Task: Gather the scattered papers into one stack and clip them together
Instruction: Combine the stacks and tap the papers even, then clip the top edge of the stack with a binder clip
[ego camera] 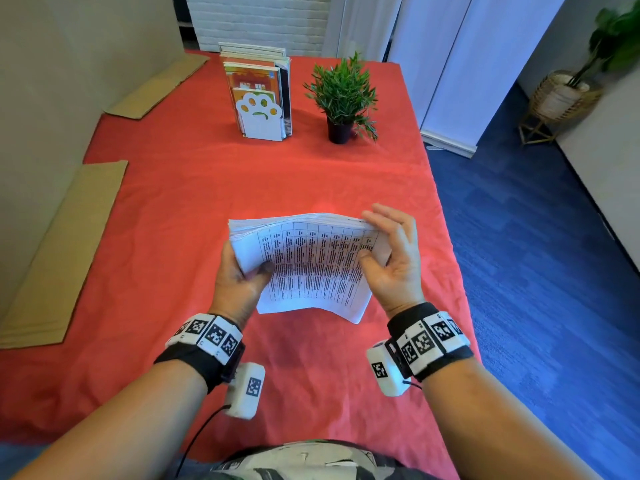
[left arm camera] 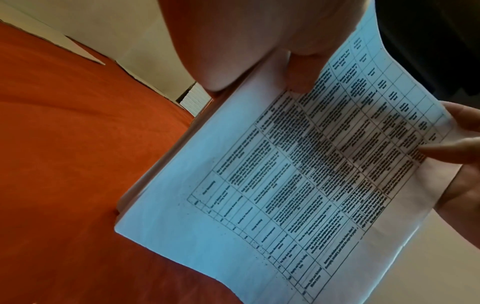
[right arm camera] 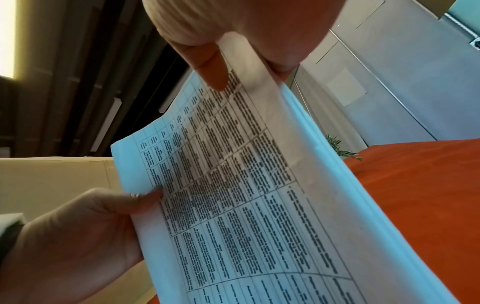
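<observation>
Left hand (ego camera: pixel 239 278): grips the papers' left edge, thumb on top.
Right hand (ego camera: pixel 393 258): pinches the right edge.
Papers (ego camera: pixel 311 268): one bowed stack between both hands, above the cloth (ego camera: pixel 194 188).

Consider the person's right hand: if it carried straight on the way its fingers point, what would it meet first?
The right hand already pinches the paper stack. Its fingers point up and leftward, probably along the stack's far edge; beyond lies bare red tablecloth, though depth is unclear.
</observation>
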{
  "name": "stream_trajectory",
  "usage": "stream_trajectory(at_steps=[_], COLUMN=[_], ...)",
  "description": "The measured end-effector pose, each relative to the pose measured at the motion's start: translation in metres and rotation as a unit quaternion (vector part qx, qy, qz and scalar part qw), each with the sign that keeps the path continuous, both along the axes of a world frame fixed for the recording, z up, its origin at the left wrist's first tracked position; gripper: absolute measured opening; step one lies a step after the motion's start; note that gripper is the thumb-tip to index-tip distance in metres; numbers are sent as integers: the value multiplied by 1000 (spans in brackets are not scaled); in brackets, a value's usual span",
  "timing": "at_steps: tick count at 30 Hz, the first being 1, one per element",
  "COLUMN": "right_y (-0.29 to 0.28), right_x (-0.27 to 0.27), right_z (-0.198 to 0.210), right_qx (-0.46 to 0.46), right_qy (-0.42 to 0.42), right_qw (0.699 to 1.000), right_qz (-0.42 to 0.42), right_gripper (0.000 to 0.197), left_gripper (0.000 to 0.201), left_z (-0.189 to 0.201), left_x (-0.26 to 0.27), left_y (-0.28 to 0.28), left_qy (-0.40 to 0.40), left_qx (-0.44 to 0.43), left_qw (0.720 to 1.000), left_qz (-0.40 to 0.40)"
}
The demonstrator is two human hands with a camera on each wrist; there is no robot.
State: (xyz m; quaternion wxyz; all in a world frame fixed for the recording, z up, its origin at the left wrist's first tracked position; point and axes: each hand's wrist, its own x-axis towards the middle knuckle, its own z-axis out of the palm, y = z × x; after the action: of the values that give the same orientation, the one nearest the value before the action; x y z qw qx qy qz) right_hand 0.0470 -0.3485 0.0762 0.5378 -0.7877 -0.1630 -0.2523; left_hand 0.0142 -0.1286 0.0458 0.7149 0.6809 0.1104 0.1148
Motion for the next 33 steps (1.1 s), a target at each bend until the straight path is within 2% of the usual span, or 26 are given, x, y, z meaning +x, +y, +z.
stream_trajectory(at_steps=[4,6,7,9,10,12,14,18,21,24,29,31,33], right_y=[1,2,3,4,5,8,11,12,11,10,-3,-14,-27], right_x=[-3,-5,-7,-8,-9,-9,-8,-6,-3,-4,1,4,2], right_z=[0,0,0,-1,-3,-11,-17,-25,-35,-51,-48,-47,-51], right_qx=[14,69,118,226,269,316,320,301,279,186,41,-25,-121], right_qy=[7,42,82,158,192,260,312,337,347,362,325,351,403], right_qw=[1000,997,989,960,942,911,894,892,895,913,945,936,907], right_qz=[5,15,23,40,49,57,40,18,18,17,-20,-8,-8], right_gripper=[65,66,74,88,88,75,62,52,44,29,26,19,14], left_gripper=[66,59,57,58,60,65,64,51,50,48,40,40,38], left_z=[1,-1,-2,-4,-5,-8,-10,-8,-11,-15,-4,-7,-19], left_x=[0,1,2,4,5,7,8,9,9,8,10,7,4], left_y=[2,2,2,1,2,2,1,-5,-4,-4,-8,-10,-10], left_qy=[8,14,19,30,38,47,51,48,46,69,97,123,173], left_qx=[-11,1,1,0,5,23,39,33,51,76,162,183,192], left_qw=[1000,1000,1000,1000,999,999,998,998,997,994,982,976,966], left_qz=[-2,1,3,4,7,14,18,28,28,27,20,-4,-15])
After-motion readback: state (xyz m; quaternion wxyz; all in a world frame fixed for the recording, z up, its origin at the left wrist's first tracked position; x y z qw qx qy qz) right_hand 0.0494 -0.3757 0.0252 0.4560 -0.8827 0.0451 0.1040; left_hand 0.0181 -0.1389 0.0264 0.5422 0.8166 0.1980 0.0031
